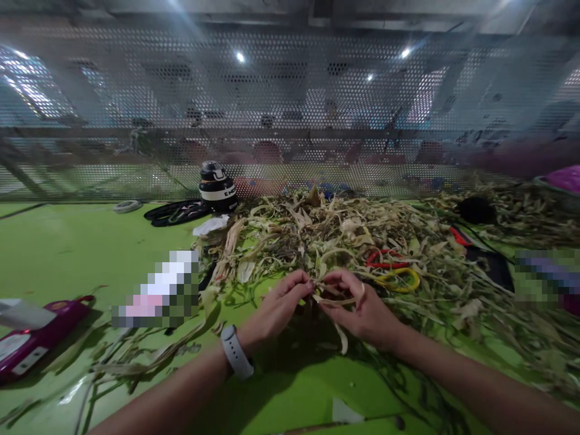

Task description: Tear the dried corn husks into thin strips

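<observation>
Both hands meet near the middle of the green table (290, 393), at the front edge of a pile of dried plant strips (335, 229). My left hand (283, 302), with a pale band on its wrist, is closed in a pinch on plant strips. Facing it, my right hand (357, 308) has its fingers curled round pale strips (338, 299). One strip hangs down between the hands. Scissors with a red handle (385, 260) and a yellow handle (410, 280) lie in the pile just beyond my right hand.
A black and white bottle (217, 188), a black item (174, 211), white tissue (211, 225) and a tape roll (127, 206) stand or lie at the back left. A purple power strip (54, 332) is at the left edge. Behind rises a perforated metal screen (290, 109).
</observation>
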Demonstrator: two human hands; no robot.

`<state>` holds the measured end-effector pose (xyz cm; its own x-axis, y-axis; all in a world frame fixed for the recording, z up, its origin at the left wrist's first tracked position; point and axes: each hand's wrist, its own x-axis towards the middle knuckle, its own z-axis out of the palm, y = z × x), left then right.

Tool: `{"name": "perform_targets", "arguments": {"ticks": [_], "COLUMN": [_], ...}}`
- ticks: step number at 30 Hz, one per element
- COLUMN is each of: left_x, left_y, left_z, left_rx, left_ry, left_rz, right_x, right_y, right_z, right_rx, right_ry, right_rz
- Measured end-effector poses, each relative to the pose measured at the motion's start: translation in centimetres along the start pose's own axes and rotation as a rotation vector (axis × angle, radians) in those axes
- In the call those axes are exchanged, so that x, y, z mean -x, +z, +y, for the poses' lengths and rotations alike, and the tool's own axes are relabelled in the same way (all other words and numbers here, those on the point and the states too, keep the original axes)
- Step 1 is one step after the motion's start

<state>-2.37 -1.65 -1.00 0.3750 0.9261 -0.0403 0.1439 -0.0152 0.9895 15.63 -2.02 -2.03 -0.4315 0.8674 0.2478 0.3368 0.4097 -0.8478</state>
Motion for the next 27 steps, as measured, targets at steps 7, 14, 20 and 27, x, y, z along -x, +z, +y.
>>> {"name": "perform_targets", "arguments": {"ticks": [7, 14, 20, 27], "left_x": [0.3, 0.3, 0.4, 0.8], "left_y": [0.2, 0.4, 0.2, 1.1], "left_z": [0.2, -0.3, -0.5, -0.4], "left_rx": [-0.042, -0.016, 0.020, 0.217], "left_ry": [0.065, 0.063, 0.072, 0.042], "left_rz": [-0.056, -0.041, -0.076, -0.049], "right_x": [0.5, 0.2, 0.4, 0.3], "right_y": [-0.3, -0.1, 0.3, 0.8], "right_z": [-0.1, 0.0, 0.0, -0.2], "right_rx": [0.366, 0.338, 0.192, 0.150], "right_ry": [-0.375, -0.363, -0.072, -0.031], "right_rz": [0.150, 0.278, 0.307, 0.285]}}
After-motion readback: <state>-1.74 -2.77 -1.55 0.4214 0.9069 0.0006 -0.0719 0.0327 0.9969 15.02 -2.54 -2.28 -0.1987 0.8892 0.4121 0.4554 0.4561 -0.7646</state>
